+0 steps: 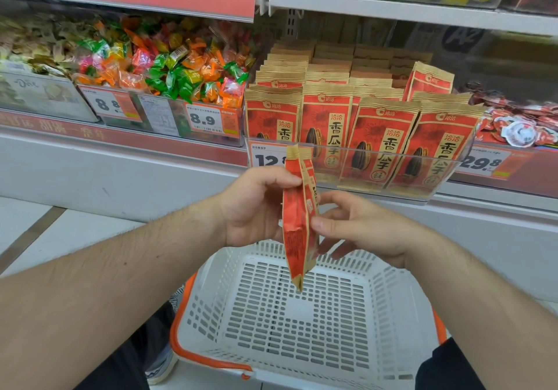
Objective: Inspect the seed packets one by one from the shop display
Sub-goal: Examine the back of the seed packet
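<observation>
A red and tan seed packet [297, 223] hangs edge-on between my hands, above the basket. My left hand [253, 205] grips its upper part, fingers curled round the left side. My right hand [359, 226] pinches its right edge at mid-height with thumb and fingers. Behind it, a clear plastic display bin [392, 190] on the shelf holds several rows of the same seed packets [383, 145], standing upright with sunflower seeds pictured on the front.
A white plastic shopping basket [305, 356] with orange handles sits below my hands. Bins of wrapped candies [169, 66] fill the shelf to the left, with price tags [205, 119] in front. Small red and white packs [519, 124] lie at the right.
</observation>
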